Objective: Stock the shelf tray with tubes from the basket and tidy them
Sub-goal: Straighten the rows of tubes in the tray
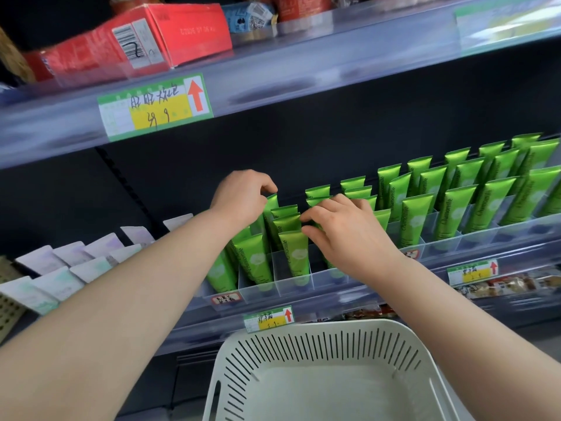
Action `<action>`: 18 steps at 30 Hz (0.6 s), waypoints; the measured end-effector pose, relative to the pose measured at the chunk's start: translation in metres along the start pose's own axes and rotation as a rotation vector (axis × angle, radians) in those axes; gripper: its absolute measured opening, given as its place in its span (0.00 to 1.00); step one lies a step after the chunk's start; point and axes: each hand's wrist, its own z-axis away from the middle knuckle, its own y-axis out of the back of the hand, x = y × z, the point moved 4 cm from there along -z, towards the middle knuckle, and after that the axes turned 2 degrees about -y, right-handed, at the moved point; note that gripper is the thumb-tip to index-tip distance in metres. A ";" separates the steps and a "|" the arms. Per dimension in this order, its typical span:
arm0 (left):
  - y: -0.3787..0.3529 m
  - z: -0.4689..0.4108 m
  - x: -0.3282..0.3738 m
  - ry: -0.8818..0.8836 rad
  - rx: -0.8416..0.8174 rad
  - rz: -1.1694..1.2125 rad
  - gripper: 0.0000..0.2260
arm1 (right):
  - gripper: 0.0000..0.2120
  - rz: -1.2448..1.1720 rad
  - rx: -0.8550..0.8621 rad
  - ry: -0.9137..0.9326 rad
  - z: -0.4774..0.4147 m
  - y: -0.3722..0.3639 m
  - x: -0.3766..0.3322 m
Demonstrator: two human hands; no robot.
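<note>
Head view: I judge toppling the main risk, since the green Chamomile tubes [299,253] lean loosely in the left compartments of the clear divided tray [321,279], and a sideways nudge could tip a row. The left hand [243,196] is curled, pinching the crimp of the far tube [272,203]. The right hand [349,235], fingers bent, pinches the middle tube [287,223] just beside it, and the near white basket [318,335] shows no tubes.

"Chamomile" runs along the green tubes [416,221]; shelf label [154,107] bears red arrow.
</note>
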 end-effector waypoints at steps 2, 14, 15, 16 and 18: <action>-0.001 -0.002 -0.003 0.027 -0.018 0.058 0.14 | 0.12 -0.004 -0.003 -0.004 0.000 0.000 0.000; -0.017 -0.009 0.002 0.038 -0.003 0.164 0.19 | 0.14 -0.009 -0.024 -0.008 0.000 0.000 0.004; -0.017 -0.009 0.004 0.022 0.008 0.159 0.18 | 0.14 -0.009 -0.022 -0.009 0.000 0.000 0.004; -0.017 -0.010 0.007 0.009 0.021 0.155 0.17 | 0.14 -0.007 -0.019 -0.009 0.000 -0.001 0.003; -0.017 -0.012 0.012 -0.007 0.048 0.158 0.16 | 0.16 -0.002 -0.011 -0.008 0.000 0.000 0.003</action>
